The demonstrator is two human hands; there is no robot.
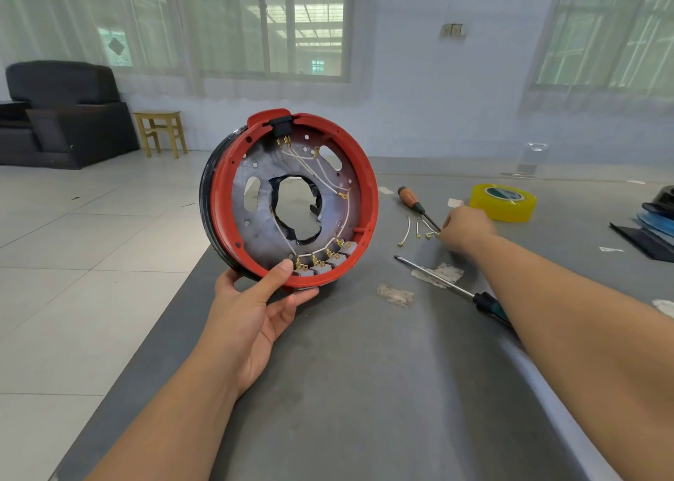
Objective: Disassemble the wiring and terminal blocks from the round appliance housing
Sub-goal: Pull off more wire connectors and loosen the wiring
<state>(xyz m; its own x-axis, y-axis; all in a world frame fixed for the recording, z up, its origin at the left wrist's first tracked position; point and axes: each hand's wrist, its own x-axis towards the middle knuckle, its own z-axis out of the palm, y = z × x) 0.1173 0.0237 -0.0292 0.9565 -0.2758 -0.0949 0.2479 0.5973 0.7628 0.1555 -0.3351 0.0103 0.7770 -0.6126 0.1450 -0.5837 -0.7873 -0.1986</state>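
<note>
Left hand point(255, 309) grips the round red housing point(291, 199) by its lower rim, upright at the table point(346, 389) edge; white wires point(321, 168) and grey terminal blocks point(322, 263) sit inside. Right hand point(467, 227), fingers curled, rests on loose wires point(414, 230) beside an orange-handled screwdriver point(415, 203); what it holds, cannot tell.

A grey table top point(364, 389) carries a roll of yellow tape with a green and white core label point(502, 202), lying flat near its far right side. Scraps of crumpled clear plastic film point(395, 293) lie on the table, and small white paper bits point(455, 202) sit just left of the tape. A clear plastic stand point(532, 159) is at the table's far edge. At the right edge sits a stack of blue and black items point(656, 221), cut off by the frame. On the white tiled floor point(91, 261) stand a black armchair point(62, 115) and, beside it, a small yellow wooden stool point(160, 130). Sheer curtains point(127, 24) hang over barred windows point(302, 21).
</note>
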